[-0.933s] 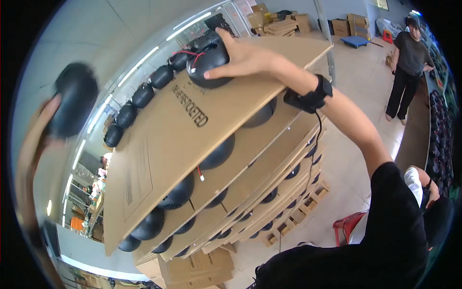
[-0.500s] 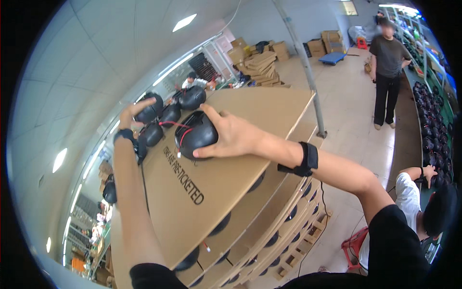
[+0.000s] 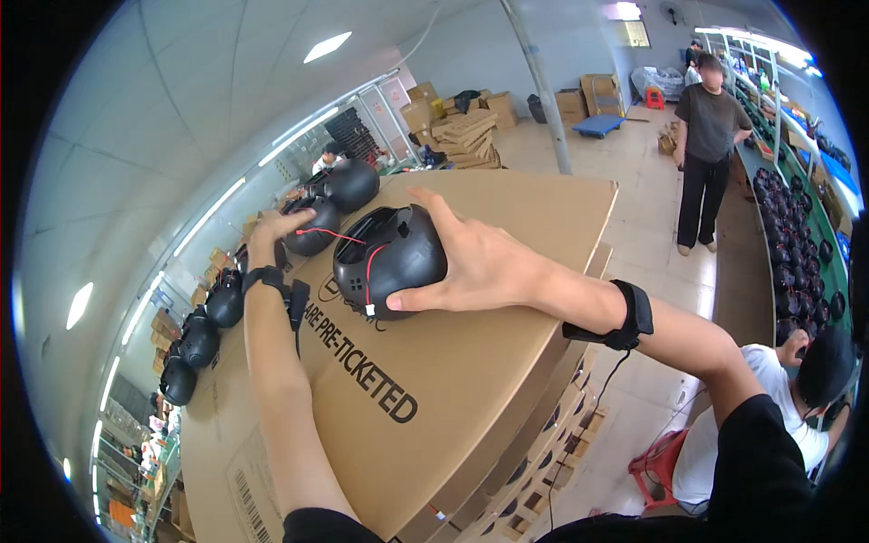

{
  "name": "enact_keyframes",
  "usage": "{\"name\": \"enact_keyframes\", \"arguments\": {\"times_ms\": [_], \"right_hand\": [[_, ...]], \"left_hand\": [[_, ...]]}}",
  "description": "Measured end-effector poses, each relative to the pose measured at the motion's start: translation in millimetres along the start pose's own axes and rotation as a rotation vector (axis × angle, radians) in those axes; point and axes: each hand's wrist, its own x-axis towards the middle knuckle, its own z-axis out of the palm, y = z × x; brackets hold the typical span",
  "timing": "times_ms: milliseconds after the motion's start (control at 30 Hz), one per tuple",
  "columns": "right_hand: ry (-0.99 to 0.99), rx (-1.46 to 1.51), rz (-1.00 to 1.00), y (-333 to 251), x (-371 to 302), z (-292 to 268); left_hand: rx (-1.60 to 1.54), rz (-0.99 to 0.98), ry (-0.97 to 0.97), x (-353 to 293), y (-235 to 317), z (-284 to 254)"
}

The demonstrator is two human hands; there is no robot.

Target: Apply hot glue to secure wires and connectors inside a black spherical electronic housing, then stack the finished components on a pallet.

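Note:
My right hand (image 3: 493, 264) grips a rounded black plastic shell (image 3: 400, 276) from its right side, thumb low and fingers over the top. A red wire with a white connector hangs down the shell's front, and its open hollow faces up. My left hand (image 3: 270, 233) rests against another black shell (image 3: 317, 237), its thumb across the top; the other fingers are partly hidden. A red wire runs from that shell towards the one in my right hand. Both shells are at the top of a large cardboard sheet (image 3: 489, 385). Black straps circle both my wrists.
More black shells (image 3: 201, 338) line the sheet's left edge, and another shell (image 3: 353, 185) stands at its far edge. Below is a wooden pallet (image 3: 566, 434). A person in white (image 3: 742, 416) sits at right by a green bench (image 3: 844, 299) full of shells; another person (image 3: 711, 136) stands beyond.
My right hand and its shell have moved right and look nearer. My left hand has shifted onto a shell beside it. The view has shifted, showing more shells along the left edge.

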Motion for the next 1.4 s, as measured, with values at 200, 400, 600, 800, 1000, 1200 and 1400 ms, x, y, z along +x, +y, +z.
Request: {"name": "enact_keyframes", "arguments": {"times_ms": [200, 400, 600, 800, 1000, 1200, 1400], "right_hand": [[0.038, 0.225, -0.153, 19.2, -0.3, 4.5], [-0.263, 0.258, -0.1, 12.1, -4.8, 0.4], [-0.335, 0.106, -0.217, 20.5, 2.4, 4.4], [-0.277, -0.007, -0.089, 23.5, 4.1, -0.8], [-0.298, -0.272, -0.108, 15.9, 4.2, 3.7], [-0.324, -0.264, -0.149, 21.2, -8.0, 1.6], [-0.315, -0.321, -0.234, 10.8, -7.8, 11.1]], "left_hand": [[-0.259, 0.638, -0.397, -109.1, 117.8, -113.7], [0.513, 0.772, -0.735, -216.4, 154.3, -90.6], [0.492, 0.437, -0.617, -224.5, 130.9, -110.3], [0.546, 0.647, -0.445, -229.5, 164.6, -72.5], [0.203, 0.547, -0.713, -219.8, 130.6, -98.9], [0.382, 0.506, -0.664, -235.2, 134.5, -92.8], [0.617, 0.498, -0.519, -165.3, 33.0, -61.6]]}}
